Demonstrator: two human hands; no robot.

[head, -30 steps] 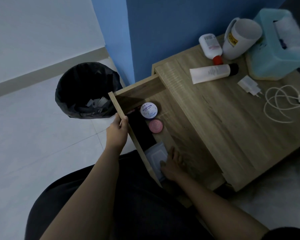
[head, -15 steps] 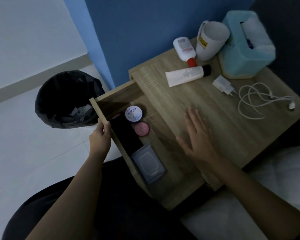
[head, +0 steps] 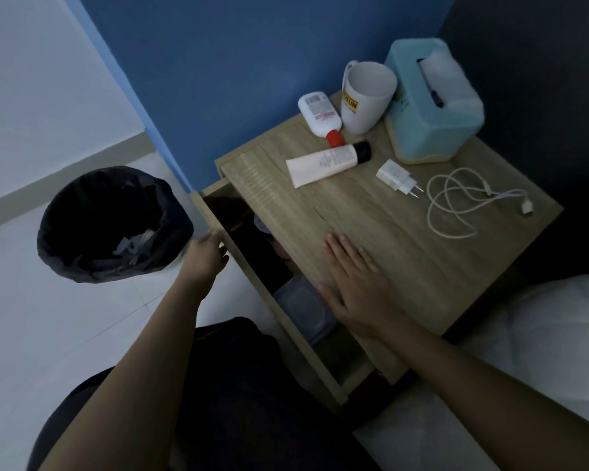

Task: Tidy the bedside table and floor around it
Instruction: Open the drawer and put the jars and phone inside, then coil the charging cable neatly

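The wooden bedside table (head: 422,260) stands against the blue wall. Its drawer (head: 286,331) is only partly out now, and a grey wipes pack (head: 303,305) and part of a small tin show in the gap. My left hand (head: 206,256) presses against the drawer's front panel with fingers extended. My right hand (head: 357,287) lies flat on the tabletop near its front edge. On top lie a white tube (head: 323,163), a red-capped bottle (head: 320,117), a white mug (head: 366,96), a charger plug (head: 397,176) and a coiled white cable (head: 463,198).
A black-lined waste bin (head: 111,222) with scraps of paper stands on the white tiled floor left of the drawer. A teal tissue box (head: 432,103) sits at the table's back right. White bedding (head: 541,334) lies to the right, and my dark-clothed legs are below.
The drawer has slid most of the way in under my left hand's push. My right hand left the wipes pack inside the drawer and came to rest flat on the tabletop.
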